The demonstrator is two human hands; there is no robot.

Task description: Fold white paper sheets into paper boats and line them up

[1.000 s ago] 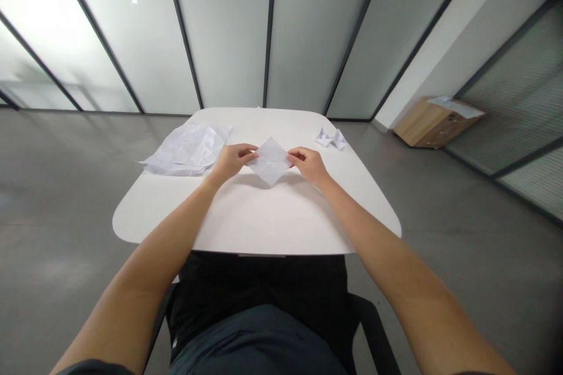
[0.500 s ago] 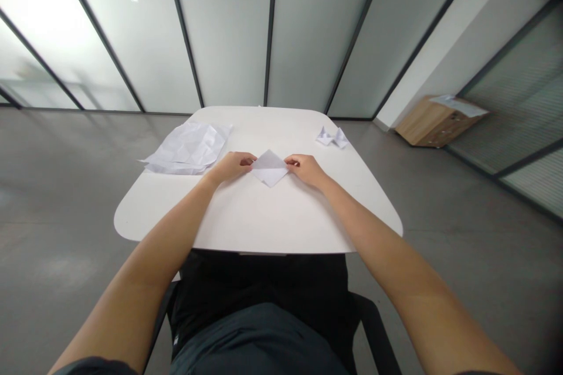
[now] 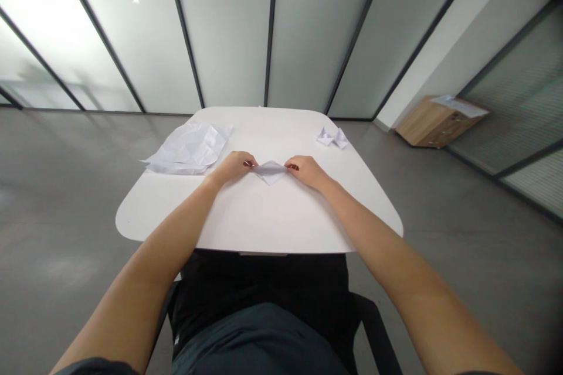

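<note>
A small white folded paper (image 3: pixel 270 171) lies at the middle of the white table (image 3: pixel 259 217), flattened into a low triangle pointing toward me. My left hand (image 3: pixel 232 166) pinches its left corner with fingers closed. My right hand (image 3: pixel 304 169) pinches its right corner the same way. Both forearms reach in from the near edge of the table.
A pile of creased white sheets (image 3: pixel 188 148) lies at the table's far left. A small folded paper piece (image 3: pixel 332 137) sits at the far right. A wooden box (image 3: pixel 428 122) stands on the floor by the glass wall to the right. My chair is under me.
The paper was a raised diamond held between both hands. It has been folded down and now lies flatter and narrower on the table. My hands have come slightly closer together.
</note>
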